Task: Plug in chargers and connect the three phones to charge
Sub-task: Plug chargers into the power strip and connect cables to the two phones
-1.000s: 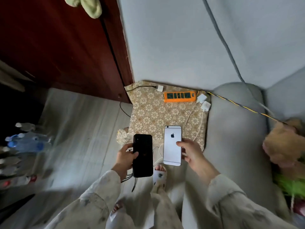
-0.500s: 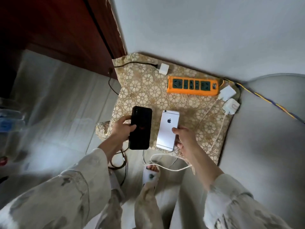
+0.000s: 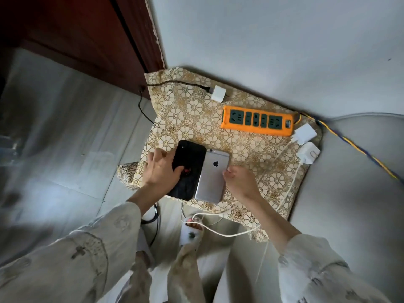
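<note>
Left hand [image 3: 160, 169] is gripping the black phone [image 3: 188, 169], right hand [image 3: 239, 182] the silver phone [image 3: 213, 178], by their long edges; rigid, slick, likely fragile.

Floral-patterned cloth [image 3: 192, 119] covers low surface between wall and grey sofa. On it: orange power strip [image 3: 257, 123] at rear; white charger [image 3: 218, 93] with black cable behind strip; two white chargers [image 3: 305, 139] at strip's right end; black phone [image 3: 188, 169] and silver phone [image 3: 213, 178] touching, face down, at front edge.
</note>
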Demonstrator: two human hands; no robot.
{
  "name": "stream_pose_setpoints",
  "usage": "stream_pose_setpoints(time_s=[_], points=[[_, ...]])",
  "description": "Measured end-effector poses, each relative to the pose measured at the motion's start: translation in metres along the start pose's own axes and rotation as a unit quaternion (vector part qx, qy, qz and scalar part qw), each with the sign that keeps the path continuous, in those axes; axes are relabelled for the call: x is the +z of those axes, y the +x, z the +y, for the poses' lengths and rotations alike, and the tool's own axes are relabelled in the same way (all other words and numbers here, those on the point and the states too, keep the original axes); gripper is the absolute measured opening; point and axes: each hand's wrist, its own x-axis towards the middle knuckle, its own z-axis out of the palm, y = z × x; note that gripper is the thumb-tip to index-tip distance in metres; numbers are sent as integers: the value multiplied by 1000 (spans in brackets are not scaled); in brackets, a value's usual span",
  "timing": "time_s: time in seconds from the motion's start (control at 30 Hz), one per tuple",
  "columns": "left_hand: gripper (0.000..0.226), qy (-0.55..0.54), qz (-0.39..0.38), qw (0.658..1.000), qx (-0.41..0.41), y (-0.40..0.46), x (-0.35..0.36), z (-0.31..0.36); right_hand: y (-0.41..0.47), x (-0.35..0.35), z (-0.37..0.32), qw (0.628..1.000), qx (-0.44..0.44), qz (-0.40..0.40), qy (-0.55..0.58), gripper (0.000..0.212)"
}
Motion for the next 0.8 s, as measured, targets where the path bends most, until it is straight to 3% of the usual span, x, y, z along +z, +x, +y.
stream_pose_setpoints(time_s=[0.1,0.23,0.37,0.53,0.7,0.8], points=[[81,57,40,997,35,8,-4,-2,14,-19,-8,997,-37,18,-59,23],[120,167,-46,984,49,24,-2,-2,43,-40,-42,974,-120,141,-130,21],[123,140,-92,985,30,32,1,1,86,-47,-80,930,-220,187,-229,35],[122,142,-112,984,2,33,0,8,140,-42,-109,891,-231,129,-369,58],[122,137,-114,984,6,33,-1,9,159,-40,-115,831,-242,131,-482,42],[122,131,-116,985,5,33,-2,8,154,-48,-122,870,-248,114,-409,40]])
